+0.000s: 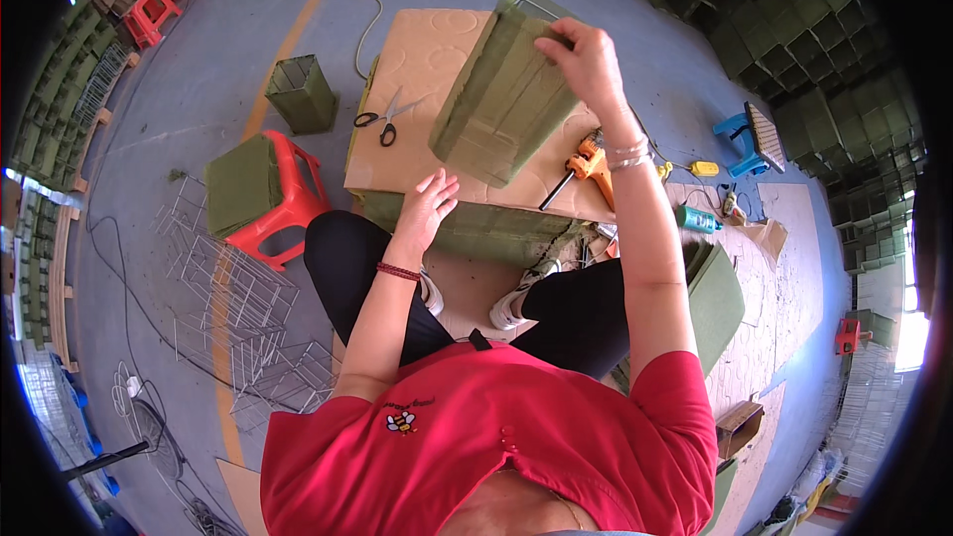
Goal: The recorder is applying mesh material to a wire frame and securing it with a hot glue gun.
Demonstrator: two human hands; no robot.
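A tall green fabric-covered box (501,99) stands tilted over the cardboard-topped work surface (397,164), with wire showing at its far rim. My right hand (588,62) pinches its upper right edge between thumb and fingers. Just below the box's near end is my left hand (428,210), its fingers stretched out and holding nothing. Black-handled scissors (387,123) lie with blades apart to the left of the box. An orange and black glue gun (588,171) rests on the cardboard near my right forearm.
A small green open box (301,94) stands on the floor at left. Closer is a red stool (293,203) bearing folded green fabric. Wire frames (253,308) lie beside my left leg. A blue stool (740,134) and a teal bottle (698,219) are at right.
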